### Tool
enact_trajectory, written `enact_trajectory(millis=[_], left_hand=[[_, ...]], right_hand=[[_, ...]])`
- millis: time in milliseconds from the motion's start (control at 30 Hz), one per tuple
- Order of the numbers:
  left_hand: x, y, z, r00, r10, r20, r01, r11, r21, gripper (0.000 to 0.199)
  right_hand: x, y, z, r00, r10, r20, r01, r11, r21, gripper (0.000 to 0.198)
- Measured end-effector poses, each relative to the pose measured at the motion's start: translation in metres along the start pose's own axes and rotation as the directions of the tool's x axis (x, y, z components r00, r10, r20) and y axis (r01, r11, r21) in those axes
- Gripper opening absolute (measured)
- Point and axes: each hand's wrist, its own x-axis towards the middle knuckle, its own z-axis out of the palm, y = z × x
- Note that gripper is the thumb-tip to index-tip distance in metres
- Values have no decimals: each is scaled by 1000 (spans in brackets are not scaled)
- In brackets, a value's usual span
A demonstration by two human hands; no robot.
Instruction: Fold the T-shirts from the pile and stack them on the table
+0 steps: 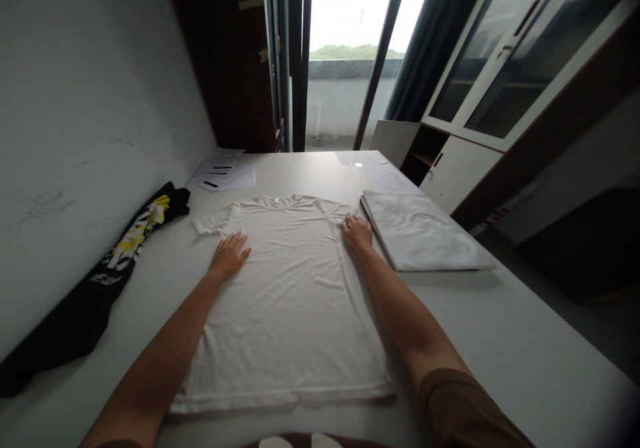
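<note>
A white short-sleeved T-shirt (290,301) lies spread flat on the white table, its collar at the far end and its hem toward me. Light wrinkles run across its chest. My left hand (230,256) rests palm down on the shirt's left side, below the left sleeve, with the fingers stretched out. On the other side, my right hand (357,231) touches the shirt at the base of the right sleeve. Its fingers are spread and slightly bent, and I see no cloth pinched between them.
A folded white cloth (430,231) lies right of the shirt. Along the left wall is a black garment (100,288) with yellow and white print. Papers (227,170) lie at the table's (500,328) far left, more sheets (383,171) at the far right. Cabinets (465,161) stand beyond the right edge.
</note>
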Motion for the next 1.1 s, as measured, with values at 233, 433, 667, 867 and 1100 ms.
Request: enact_trajectory(millis=[233,433,667,867,1100], left_hand=[[1,-2,3,1000,1,-5,-1,1000,1,55],[0,-2,1,1000,4,-1,-4,1000,13,55],[0,0,-1,1000,4,6,-4,1000,9,55],[1,-2,1,1000,4,-4,-4,1000,-1,55],[1,-1,0,1000,0,1,0,1000,2,55]], right_hand=[[0,0,0,1000,-5,-2,5,1000,-1,36],[-1,-1,-1,1000,-1,-7,1,1000,-2,36],[-2,-3,-6,1000,-4,25,4,1000,-2,35],[-2,-4,-5,999,8,32,-8,1000,3,36],[-2,-4,-3,999,40,22,-41,999,19,38]])
